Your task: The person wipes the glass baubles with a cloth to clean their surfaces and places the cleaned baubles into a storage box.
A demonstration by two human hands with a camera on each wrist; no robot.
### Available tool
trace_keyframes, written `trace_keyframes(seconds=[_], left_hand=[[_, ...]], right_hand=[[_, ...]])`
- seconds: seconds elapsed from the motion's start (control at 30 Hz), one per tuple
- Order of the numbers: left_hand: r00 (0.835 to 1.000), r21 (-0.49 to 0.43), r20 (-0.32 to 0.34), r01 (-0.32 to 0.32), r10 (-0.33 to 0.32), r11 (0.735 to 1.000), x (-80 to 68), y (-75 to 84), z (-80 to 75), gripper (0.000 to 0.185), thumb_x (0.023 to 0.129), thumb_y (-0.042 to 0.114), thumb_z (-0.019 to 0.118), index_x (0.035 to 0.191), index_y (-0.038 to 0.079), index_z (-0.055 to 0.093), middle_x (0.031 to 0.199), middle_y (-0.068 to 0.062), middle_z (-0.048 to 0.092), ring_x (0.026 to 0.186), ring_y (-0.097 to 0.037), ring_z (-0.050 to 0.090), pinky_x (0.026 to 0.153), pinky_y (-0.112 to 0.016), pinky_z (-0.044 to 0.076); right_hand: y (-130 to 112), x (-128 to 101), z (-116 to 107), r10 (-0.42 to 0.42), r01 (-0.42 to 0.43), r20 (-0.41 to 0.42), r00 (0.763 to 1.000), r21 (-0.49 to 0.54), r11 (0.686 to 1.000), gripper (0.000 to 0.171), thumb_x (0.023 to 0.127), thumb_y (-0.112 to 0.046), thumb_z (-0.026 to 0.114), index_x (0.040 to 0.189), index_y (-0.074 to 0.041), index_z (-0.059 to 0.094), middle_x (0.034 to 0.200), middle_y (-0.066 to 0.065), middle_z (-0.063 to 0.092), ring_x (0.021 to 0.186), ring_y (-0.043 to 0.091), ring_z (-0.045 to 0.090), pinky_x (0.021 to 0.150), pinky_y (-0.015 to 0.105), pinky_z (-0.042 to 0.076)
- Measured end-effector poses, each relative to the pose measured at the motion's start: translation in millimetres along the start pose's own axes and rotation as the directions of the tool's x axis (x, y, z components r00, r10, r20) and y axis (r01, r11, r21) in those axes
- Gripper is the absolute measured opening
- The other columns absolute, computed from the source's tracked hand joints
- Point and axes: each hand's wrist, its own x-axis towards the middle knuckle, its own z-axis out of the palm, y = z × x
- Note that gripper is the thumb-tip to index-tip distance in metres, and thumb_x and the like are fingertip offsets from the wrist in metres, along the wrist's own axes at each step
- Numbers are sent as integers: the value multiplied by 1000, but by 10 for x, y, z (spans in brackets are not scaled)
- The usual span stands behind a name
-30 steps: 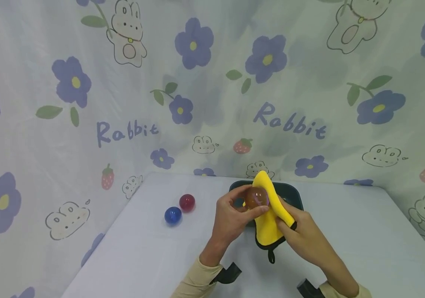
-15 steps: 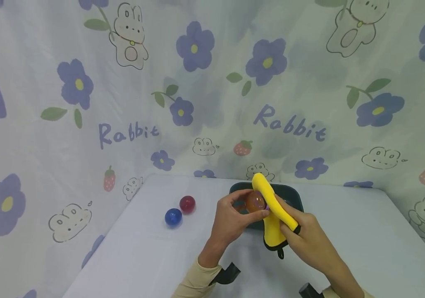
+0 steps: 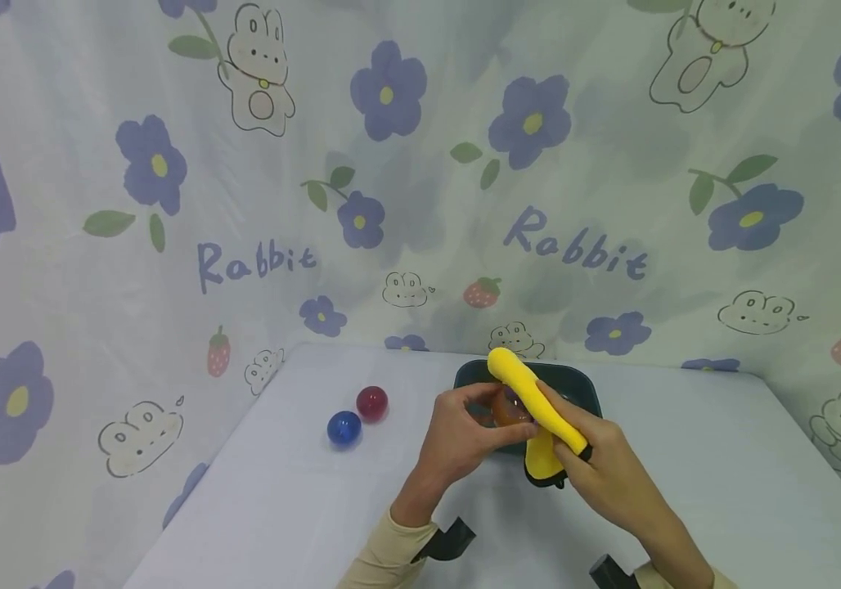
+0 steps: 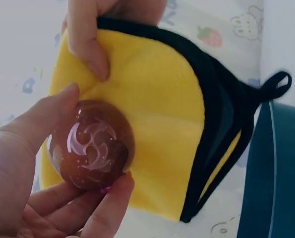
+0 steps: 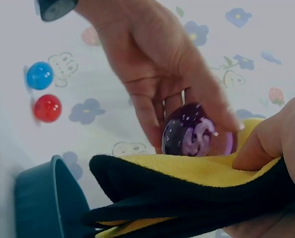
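Yellow cloth [image 3: 531,401] is pinched in my right hand [image 3: 604,474] at lower centre, pressed against the amber ball [image 4: 90,146] my left hand [image 3: 457,442] grips above the dark tray [image 3: 575,380].

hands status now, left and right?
Left hand: holding the ball.
Right hand: holding the yellow cloth against it.

Two balls [image 3: 357,415] are seen lying left of the tray [image 3: 578,383]; a third ball [image 3: 506,406] is held before it against the cloth [image 3: 531,393].
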Motion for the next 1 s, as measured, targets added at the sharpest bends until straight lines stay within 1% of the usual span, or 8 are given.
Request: trace_keyframes(seconds=[0.13, 0.23, 0.3, 0.37, 0.43, 0.67, 0.9, 1.0], left_hand=[[999, -37, 48, 1, 0, 999, -21, 27, 1, 52, 81, 37, 89, 127, 18, 74, 121, 5, 76, 105, -8, 70, 88, -27, 62], [998, -51, 56, 2, 1, 999, -34, 38, -3, 52, 82, 38, 88, 127, 17, 74, 122, 4, 76, 104, -7, 70, 87, -29, 63], [998, -59, 56, -3, 6, 998, -38, 42, -3, 53, 82, 38, 88, 128, 17, 74, 122, 3, 76, 102, -7, 71, 85, -29, 64], [998, -66, 53, -15, 18, 998, -38, 41, 0, 54, 81, 37, 89, 129, 17, 73, 121, 3, 77, 98, -7, 72, 82, -29, 64], [998, -70, 45, -33, 36, 997, -38, 47, 2, 54, 81, 35, 89, 129, 17, 73, 121, 3, 77, 96, -7, 72, 81, -28, 64], [996, -104, 1, -89, 89, 991, -39, 66, -2, 51, 81, 34, 90, 127, 19, 74, 120, 0, 77, 98, -9, 73, 79, -28, 64], [993, -176, -62, -108, 98, 978, -36, 45, 15, 49, 82, 39, 88, 123, 16, 75, 111, -8, 76, 94, -10, 72, 77, -31, 65], [989, -203, -100, -127, 108, 971, -29, 34, 31, 47, 83, 36, 88, 122, 14, 76, 105, -11, 75, 90, -11, 70, 77, -33, 65]], right_hand=[[72, 7, -3, -24, 24, 10, 1000, 28, 999, 68, 93, 13, 59, 156, -9, 45, 132, 21, 68, 80, 6, 58, 68, 21, 56], [119, 5, -5, -20, 18, 33, 999, 72, 997, 68, 94, 12, 58, 157, -9, 44, 112, 14, 71, 76, 6, 57, 67, 21, 56], [132, 4, -6, -7, 3, 45, 999, 99, 995, 68, 94, 12, 56, 157, -8, 43, 95, 8, 66, 70, 6, 54, 63, 22, 54], [131, 4, -6, 17, -23, 52, 998, 118, 993, 67, 95, 12, 55, 158, -7, 42, 86, 3, 58, 66, 7, 52, 60, 23, 52], [123, 4, -8, 43, -49, 51, 998, 135, 990, 66, 95, 11, 55, 157, -5, 42, 82, 3, 55, 64, 9, 51, 58, 23, 51], [91, 0, 9, 109, -115, 43, 993, 175, 978, 59, 97, 6, 57, 153, 5, 43, 83, 6, 56, 62, 10, 52, 56, 24, 54], [35, 2, 31, 137, -143, 42, 990, 190, 971, 57, 100, -1, 59, 154, 3, 42, 94, 9, 61, 74, 10, 56, 61, 24, 55], [24, -1, 43, 140, -145, 39, 989, 185, 972, 55, 100, -1, 58, 152, 5, 44, 97, 10, 63, 76, 9, 56, 62, 23, 55]])
